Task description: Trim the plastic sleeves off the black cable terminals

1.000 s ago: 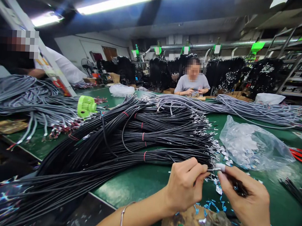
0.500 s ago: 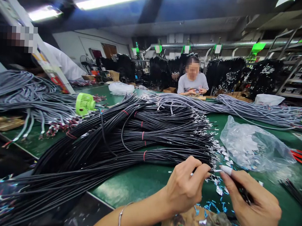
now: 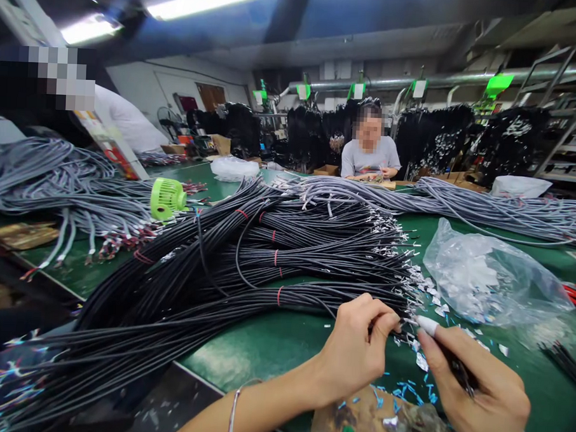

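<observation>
Left hand (image 3: 353, 356) pinched on a wire end (image 3: 404, 321); right hand (image 3: 475, 393) pinching a white sleeve (image 3: 426, 325). Best kept aligned and steady, pushing straight.

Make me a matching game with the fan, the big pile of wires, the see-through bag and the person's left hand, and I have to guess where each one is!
Things:
1. small green fan
2. black wire pile
3. clear plastic bag
4. left hand

Places or states:
A. pinching a wire end next to the right hand
B. on the right of the green table, with small white pieces inside
C. spread across the middle of the table, tied with red bands
D. on the left, beside the grey wires

Pairs: 1-D, 2-C, 3-B, 4-A
</observation>
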